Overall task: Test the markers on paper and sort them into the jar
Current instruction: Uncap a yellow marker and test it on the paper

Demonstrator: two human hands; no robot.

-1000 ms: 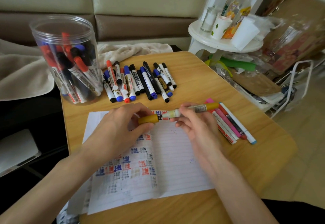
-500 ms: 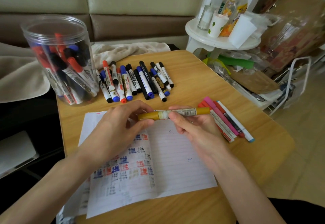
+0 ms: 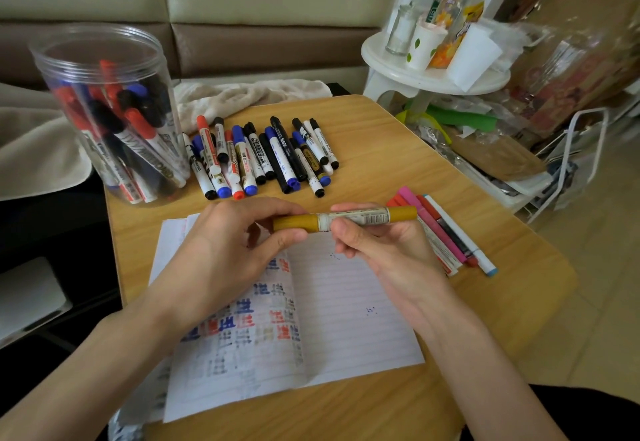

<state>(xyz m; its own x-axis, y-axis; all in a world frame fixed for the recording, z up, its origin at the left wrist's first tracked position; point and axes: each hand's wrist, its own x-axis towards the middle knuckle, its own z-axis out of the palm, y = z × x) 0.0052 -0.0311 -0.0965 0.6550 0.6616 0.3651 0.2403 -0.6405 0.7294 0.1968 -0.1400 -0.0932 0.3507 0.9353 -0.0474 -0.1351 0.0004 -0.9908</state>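
Marker (image 3: 349,219): lying level in the air above the paper (image 3: 346,319), spanning both hands; a smooth cylinder with gold ends and a white printed label.
Left hand (image 3: 228,253): pinching the gold cap (image 3: 294,223) between thumb and fingers.
Right hand (image 3: 384,250): curling round the labelled barrel.
Step, as judged: working the cap at its seam; whether on or off, cannot tell.
Advice: keeping the force along the axis, not bending, gripping close to the seam.
Jar (image 3: 104,111): standing far left on the table (image 3: 381,149); clear, round plastic, holding red, blue and black markers.
Paper: lying flat; thin and lined, showing red and blue test strokes.
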